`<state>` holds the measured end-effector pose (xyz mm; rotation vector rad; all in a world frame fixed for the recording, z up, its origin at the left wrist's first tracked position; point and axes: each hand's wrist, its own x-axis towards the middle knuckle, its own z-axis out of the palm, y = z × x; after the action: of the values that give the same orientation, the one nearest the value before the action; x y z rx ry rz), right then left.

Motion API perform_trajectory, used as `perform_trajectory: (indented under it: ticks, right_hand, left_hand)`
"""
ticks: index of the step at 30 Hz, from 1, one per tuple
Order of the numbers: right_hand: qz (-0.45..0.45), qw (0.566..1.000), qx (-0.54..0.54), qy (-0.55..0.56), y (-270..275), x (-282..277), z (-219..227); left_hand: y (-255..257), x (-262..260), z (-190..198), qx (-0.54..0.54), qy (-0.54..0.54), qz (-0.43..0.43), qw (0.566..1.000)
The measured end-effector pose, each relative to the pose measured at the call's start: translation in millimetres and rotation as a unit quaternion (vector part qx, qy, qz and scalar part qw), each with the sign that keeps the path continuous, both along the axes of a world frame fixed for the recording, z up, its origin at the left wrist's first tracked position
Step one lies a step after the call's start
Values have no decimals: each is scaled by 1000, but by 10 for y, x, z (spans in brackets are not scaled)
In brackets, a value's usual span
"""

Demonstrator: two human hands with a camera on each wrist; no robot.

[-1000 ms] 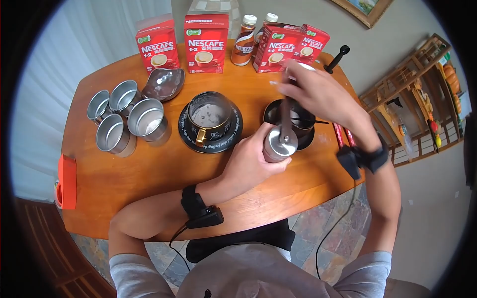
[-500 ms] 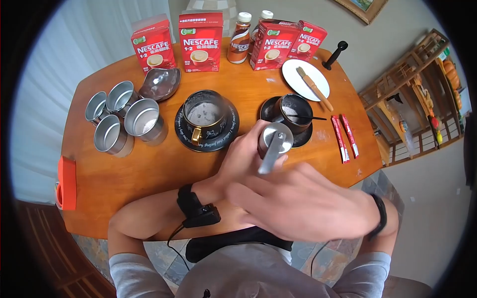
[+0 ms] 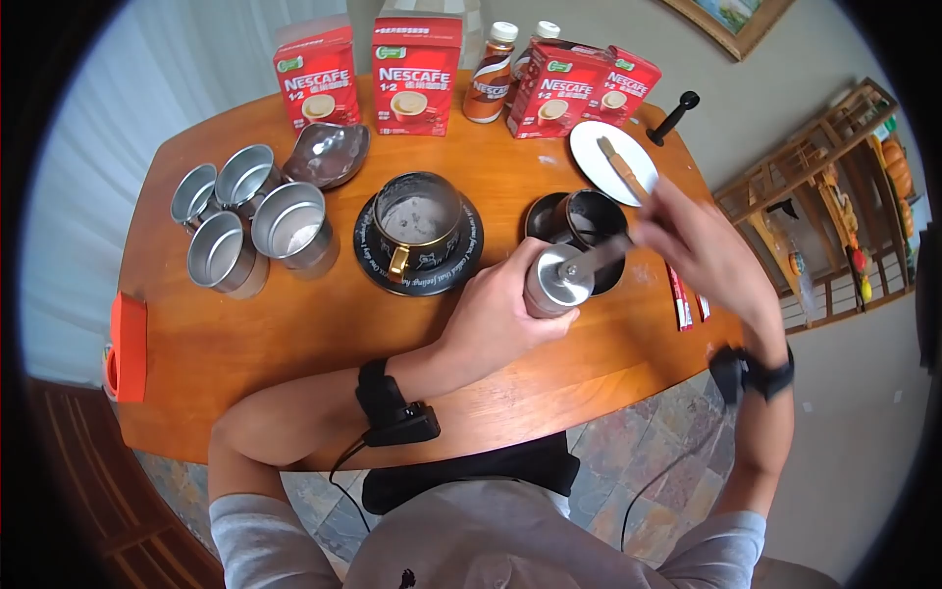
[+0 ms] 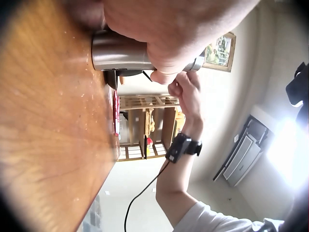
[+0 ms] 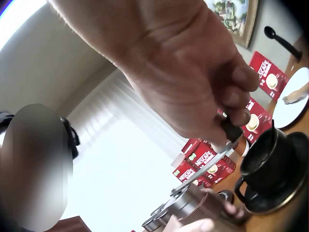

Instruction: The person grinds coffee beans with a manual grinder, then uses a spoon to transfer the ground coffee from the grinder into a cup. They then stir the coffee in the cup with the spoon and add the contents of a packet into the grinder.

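My left hand wraps round the metal body of a manual coffee grinder, which stands upright with its base right at the wooden table. From the round lid a flat crank handle points to the right. My right hand, blurred in the head view, has its fingers curled round the dark knob at the crank's end. Just beyond the grinder is a black cup on a black saucer, a thin dark stick leaning in it. Left of it, a gold-handled black cup with pale residue inside sits on a lettered saucer.
Several metal cups and a dark bowl stand at the left. Red coffee boxes and bottles line the back. A white plate with a brush, red sachets and a black scoop are at the right.
My right hand has swung the crank round, from the far side to near my body and now out to the right. The left hand keeps its grip on the grinder.
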<state>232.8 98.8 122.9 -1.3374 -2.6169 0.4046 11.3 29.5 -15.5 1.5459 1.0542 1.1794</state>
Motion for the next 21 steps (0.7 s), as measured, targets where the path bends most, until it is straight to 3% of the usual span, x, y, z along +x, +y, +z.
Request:
perform_trajectory:
  ticks: [1,3,5,7,10,12,14,15,18,19,21]
  right_hand:
    - [-46,996,-70,-32,-236,55,145]
    - [-29,990,-110,-79,-648,160,233]
    - [44,990,-120,-61,-976,75,224]
    - [183,980,-67,-48,-1126,-141,148]
    - [253,967,4,-2,-1148,-659,48]
    - [291,953,84,31,-948,-972,-179]
    - [294,955,37,-18,-658,-1295,-102]
    - [267,960,-53,-63,-526,-1426,69]
    - [217,973,84,-7,62,-1426,-173]
    - [195,975,110,-11,254,-1342,-181]
    - [86,995,43,-30,505,-1038,-132]
  left_hand:
    - [1,1,-5,6,-1,1,1000]
    - [-2,-6,-5,1,6,5,1000]
    - [-1,-2,-26,13,4,2,1000]
    - [3,8,-55,11,1,-1,1000]
    - [-8,-8,4,-22,-4,-25,999]
    - [-79,-3,-406,-40,-184,-47,981]
    - [-72,-24,-507,-18,-207,-45,977]
    - [-27,-30,-429,14,-142,-35,989]
    - [69,1,-145,108,50,-6,993]
    - [11,28,-89,67,0,21,998]
    - [22,12,-39,38,4,5,999]
